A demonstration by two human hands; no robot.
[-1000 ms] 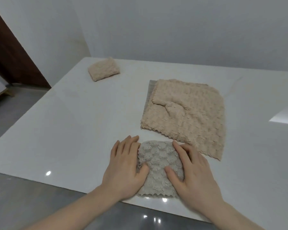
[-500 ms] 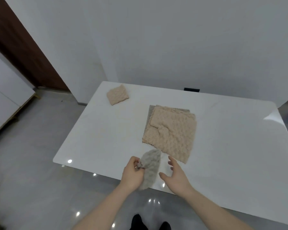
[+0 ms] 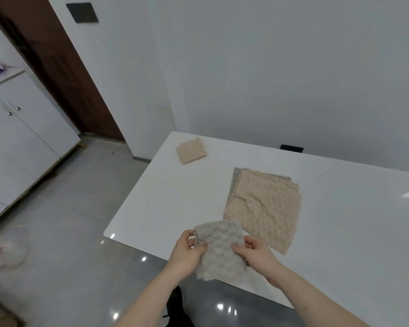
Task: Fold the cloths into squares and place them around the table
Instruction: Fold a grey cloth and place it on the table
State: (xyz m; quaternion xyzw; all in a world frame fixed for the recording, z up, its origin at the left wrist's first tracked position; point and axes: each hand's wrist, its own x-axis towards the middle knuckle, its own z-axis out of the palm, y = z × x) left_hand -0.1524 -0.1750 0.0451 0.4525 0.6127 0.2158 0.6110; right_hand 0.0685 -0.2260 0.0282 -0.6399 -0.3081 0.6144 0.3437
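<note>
Two hands on one cloth — I see the left hand (image 3: 187, 252) and right hand (image 3: 255, 252) both clamped on the grey cloth (image 3: 219, 249), thumbs on top, fingers curled under its side edges. Grey cloth is folded, lifted off the counter (image 3: 175, 197), hanging over the near edge; its lower part droops between the two wrists. Left hand pinches the upper-left corner, right hand grips the right edge about midway down.

Beige stack (image 3: 265, 208) lies flat mid-counter, just beyond the held cloth; near corner of the stack sits close to my right hand, not touching as far as I can tell. Top beige sheet has a wrinkle running across its upper half. Grey layer (image 3: 235, 175) shows at the stack's far-left edge, underneath.

Small folded beige square (image 3: 191, 151) sits at the far-left corner of the counter, well apart from the stack.

Counter is white and glossy, pushed against a white wall. Black outlet (image 3: 291, 148) on the wall right behind the far edge. Left of the counter: grey tiled floor, white cabinet (image 3: 21, 138), brown door (image 3: 64, 74). Dark shoe (image 3: 176, 300) visible on the floor below — between my forearms.
</note>
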